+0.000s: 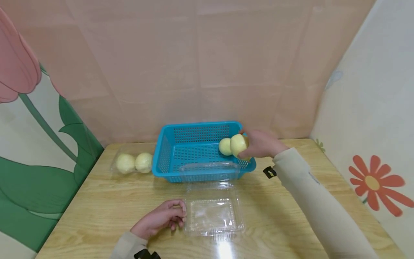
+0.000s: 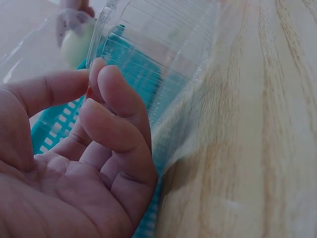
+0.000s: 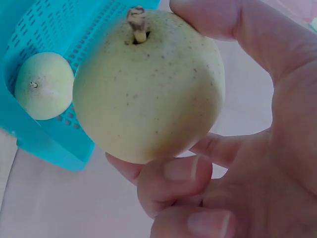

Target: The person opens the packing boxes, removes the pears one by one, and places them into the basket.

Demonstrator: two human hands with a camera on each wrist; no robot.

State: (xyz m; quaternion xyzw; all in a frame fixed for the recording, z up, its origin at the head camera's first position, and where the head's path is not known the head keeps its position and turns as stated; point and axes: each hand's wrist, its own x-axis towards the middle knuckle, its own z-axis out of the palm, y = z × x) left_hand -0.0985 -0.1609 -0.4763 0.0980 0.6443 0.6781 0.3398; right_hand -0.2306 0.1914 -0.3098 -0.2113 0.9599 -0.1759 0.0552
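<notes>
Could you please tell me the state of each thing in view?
Right hand: gripping a fruit.
Gripped fruit: stem attached.
Blue basket: upright, one loose fruit inside.
Near clear container: open, lid raised.
Left hand: pinching that container's edge.
Left clear container: holding two fruits; closure unclear.

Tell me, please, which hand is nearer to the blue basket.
Right: the right hand holds a pale fruit at the right end of the blue basket; the left hand lies in front of it, at the empty clear container.
</notes>
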